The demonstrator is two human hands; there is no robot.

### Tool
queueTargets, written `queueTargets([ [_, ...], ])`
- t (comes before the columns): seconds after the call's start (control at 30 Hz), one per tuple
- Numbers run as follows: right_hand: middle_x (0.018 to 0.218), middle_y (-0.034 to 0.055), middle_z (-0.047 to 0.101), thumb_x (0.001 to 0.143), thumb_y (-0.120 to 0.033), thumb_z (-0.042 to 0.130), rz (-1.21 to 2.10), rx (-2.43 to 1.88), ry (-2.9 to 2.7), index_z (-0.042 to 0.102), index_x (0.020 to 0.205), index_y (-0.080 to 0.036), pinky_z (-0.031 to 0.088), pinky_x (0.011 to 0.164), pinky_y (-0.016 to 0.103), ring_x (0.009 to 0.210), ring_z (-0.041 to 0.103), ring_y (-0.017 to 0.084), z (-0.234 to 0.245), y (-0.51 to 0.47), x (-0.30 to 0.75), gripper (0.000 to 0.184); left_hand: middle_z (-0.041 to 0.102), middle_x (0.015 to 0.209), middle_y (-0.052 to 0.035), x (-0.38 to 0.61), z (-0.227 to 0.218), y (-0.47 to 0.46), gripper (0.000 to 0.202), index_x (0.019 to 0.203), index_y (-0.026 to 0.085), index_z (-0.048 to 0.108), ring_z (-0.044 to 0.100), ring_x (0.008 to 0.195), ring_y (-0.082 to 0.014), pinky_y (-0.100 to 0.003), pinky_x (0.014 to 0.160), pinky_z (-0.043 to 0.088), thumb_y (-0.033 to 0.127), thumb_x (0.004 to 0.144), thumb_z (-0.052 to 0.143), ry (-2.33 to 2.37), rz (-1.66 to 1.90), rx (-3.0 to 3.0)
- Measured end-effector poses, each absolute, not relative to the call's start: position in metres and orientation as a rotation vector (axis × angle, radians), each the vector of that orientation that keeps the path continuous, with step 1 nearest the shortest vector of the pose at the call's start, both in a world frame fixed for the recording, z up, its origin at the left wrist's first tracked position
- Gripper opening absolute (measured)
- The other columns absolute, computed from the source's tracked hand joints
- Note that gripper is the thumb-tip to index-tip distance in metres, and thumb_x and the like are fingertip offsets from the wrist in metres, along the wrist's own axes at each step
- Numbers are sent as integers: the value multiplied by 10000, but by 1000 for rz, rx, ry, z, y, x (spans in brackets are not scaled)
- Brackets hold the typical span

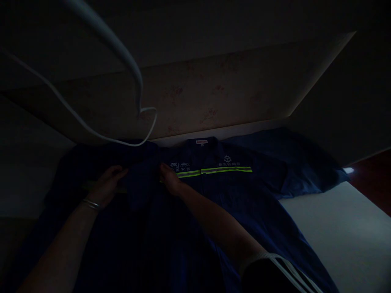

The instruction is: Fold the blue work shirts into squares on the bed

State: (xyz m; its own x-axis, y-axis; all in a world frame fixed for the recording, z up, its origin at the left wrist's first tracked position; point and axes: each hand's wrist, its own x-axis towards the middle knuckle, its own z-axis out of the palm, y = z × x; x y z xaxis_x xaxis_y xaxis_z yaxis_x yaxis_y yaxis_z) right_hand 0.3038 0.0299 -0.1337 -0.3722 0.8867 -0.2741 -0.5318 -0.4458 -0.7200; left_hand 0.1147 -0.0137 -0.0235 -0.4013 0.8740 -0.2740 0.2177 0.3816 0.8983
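Note:
A dark blue work jacket [235, 189] lies front side up, its collar toward the wall and a yellow-green reflective stripe [227, 170] across the chest. White lettering and logos sit above the stripe. My left hand [105, 187], with a bracelet on the wrist, pinches the outer end of the jacket's short sleeve [139, 185] on the left side. At the inner end of that sleeve, my right hand [170, 179] is closed on the cloth by the chest stripe. Deep shadow hides parts of the fingers and the lower jacket.
More dark blue clothing [73, 162] spreads under and beside the jacket at left, and another blue piece [314, 162] extends right. A pale surface [339, 232] shows at lower right. A white cable or tube [122, 51] hangs in front. Behind stands a flower-patterned wall panel [210, 93].

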Motion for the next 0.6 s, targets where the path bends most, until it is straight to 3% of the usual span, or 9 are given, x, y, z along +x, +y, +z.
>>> queueTargets([
  [0.1,1458,32,507,926,-390,530,2004,-752,-601,580,1249,-283,351,1103,420,1328,468,178,-120,22,319,345,622,805,39,155,-3,-8,529,1021,245,636,558,544,-99,-185,438,421,425,562,828,1751,1047,955],
  [0.2,1434,16,528,927,-462,518,2071,-715,-491,585,1228,-309,429,1035,452,1283,509,200,-110,11,339,344,677,920,8,198,-1,1,460,1065,242,622,663,658,-140,-257,601,539,387,662,788,1593,1013,962],
  [0.3,1268,63,646,916,-626,430,2182,-613,-374,617,1197,-257,489,964,484,1171,591,246,-106,1,360,501,723,1059,-69,232,-15,9,480,1203,259,557,718,864,-201,-347,795,561,469,795,699,1443,815,1012],
  [0.43,1127,99,704,863,-771,348,2172,-598,-287,630,1207,-208,481,976,524,1113,631,282,-110,-6,383,718,659,1280,-143,244,-38,22,601,1423,256,405,678,1078,-217,-403,946,523,526,902,530,1391,723,1206],
  [0.5,1155,91,698,851,-747,429,2111,-659,-323,612,1238,-221,468,998,515,1128,627,271,-118,-8,391,679,623,1338,-145,236,-51,28,600,1449,224,399,631,1175,-229,-420,1030,473,506,925,472,1516,714,1446],
  [0.6,1174,59,693,804,-506,672,1988,-829,-441,581,1256,-249,474,995,471,1104,638,237,-134,-7,398,528,497,1480,-139,225,-78,32,575,1414,168,478,474,1358,-248,-421,1158,334,488,942,404,1721,573,1954],
])
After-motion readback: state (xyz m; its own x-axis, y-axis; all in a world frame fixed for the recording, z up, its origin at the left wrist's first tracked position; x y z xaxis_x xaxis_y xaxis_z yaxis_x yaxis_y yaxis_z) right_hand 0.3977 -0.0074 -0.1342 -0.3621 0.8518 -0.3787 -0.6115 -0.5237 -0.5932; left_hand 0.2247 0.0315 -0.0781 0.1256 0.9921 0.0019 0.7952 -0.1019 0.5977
